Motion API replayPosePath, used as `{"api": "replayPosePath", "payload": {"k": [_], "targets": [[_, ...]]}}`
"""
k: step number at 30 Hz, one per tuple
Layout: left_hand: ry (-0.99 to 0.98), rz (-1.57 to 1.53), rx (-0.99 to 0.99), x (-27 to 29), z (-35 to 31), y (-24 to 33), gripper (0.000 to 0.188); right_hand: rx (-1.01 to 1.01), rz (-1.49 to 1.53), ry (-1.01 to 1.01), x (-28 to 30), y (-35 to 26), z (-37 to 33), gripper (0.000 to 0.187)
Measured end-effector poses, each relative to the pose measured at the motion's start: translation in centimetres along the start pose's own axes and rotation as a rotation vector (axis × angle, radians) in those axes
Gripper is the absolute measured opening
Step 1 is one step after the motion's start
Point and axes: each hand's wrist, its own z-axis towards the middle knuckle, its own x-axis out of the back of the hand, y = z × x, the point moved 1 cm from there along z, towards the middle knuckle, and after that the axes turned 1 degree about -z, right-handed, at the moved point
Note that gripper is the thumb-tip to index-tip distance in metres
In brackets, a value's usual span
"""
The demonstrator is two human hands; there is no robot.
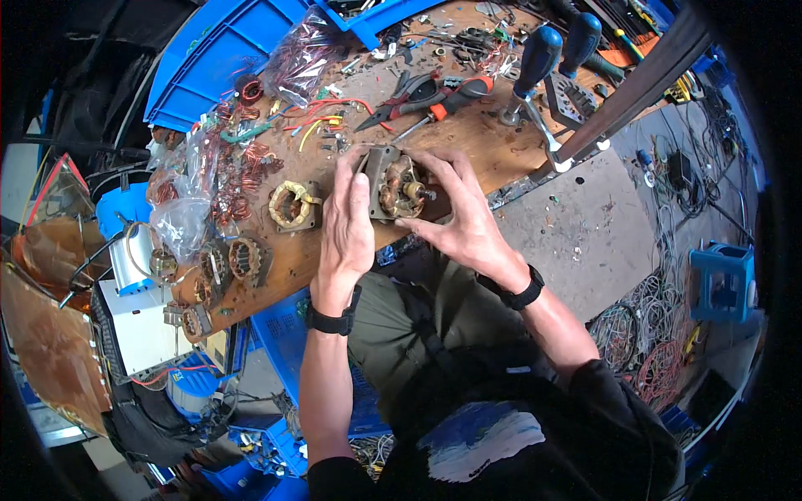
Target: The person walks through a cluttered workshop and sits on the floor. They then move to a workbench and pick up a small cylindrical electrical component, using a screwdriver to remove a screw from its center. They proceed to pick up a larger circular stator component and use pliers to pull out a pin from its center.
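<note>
Both the left hand (344,221) and the right hand (468,219) hold the motor assembly (394,185) over the near edge of the workbench (476,134), fingers clamped on opposite sides. Work appears partly complete: the housing (378,185) is open, shaft (423,194) and winding (389,201) still fitted; the shaft points right, its long axis roughly crosswise

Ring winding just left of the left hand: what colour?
Pale yellow: the ring winding shows best in head view.
</note>
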Motion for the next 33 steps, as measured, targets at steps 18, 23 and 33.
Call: {"api": "replayPosePath", "payload": {"k": [18, 23, 33], "targets": [[-0.242, 0.081, -0.038, 1.4, -2.9, 0.6, 0.081, 0.151, -0.111, -0.03, 2.1, 0.6, -0.6, 0.08], [-0.221, 0.216, -0.1, 1.5, -3.3, 0.6, 0.096, 0.145, -0.124, -0.084, 2.4, 1.5, -0.2, 0.084], [-0.185, 0.238, -0.104, 1.1, -4.3, 0.3, 0.092, 0.01, -0.023, -0.223, 3.1, 1.0, 0.3, 0.094]]}}
